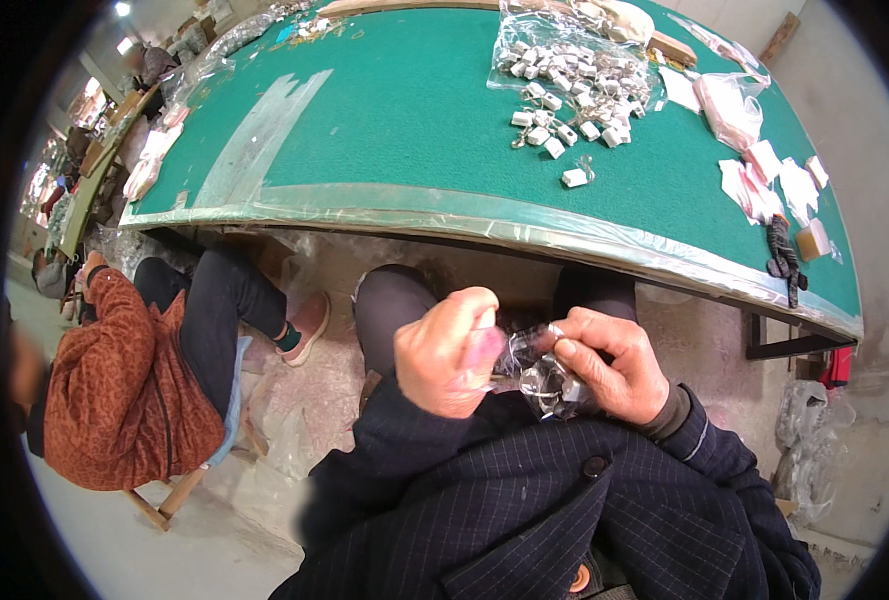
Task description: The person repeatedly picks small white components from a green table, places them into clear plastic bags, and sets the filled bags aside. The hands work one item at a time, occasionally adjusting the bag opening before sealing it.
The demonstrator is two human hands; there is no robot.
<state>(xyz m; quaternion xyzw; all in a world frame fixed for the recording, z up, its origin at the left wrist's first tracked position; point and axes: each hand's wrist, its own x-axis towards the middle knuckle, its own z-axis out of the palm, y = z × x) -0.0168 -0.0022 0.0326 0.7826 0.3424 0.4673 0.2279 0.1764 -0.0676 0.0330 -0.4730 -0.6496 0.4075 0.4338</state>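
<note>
Over my lap, in front of the table's near edge, I hold both hands close together. My right hand is closed, thumb and fingers pinching a small clear plastic bag. Shiny bits show through the crumpled bag, too small to name. My left hand is closed in a fist beside the bag, slightly smeared by motion. Something pink shows at its fingers; what it grips is hidden. On the table ahead lies a pile of small white block-shaped pieces with metal parts, partly on a clear plastic sheet. One white piece lies apart, nearer me.
The green-topped table has a taped front edge. At its right lie a plastic bag, crumpled papers, a dark glove and a small tan block. A person in a rust-patterned jacket sits at my left on a wooden stool.
</note>
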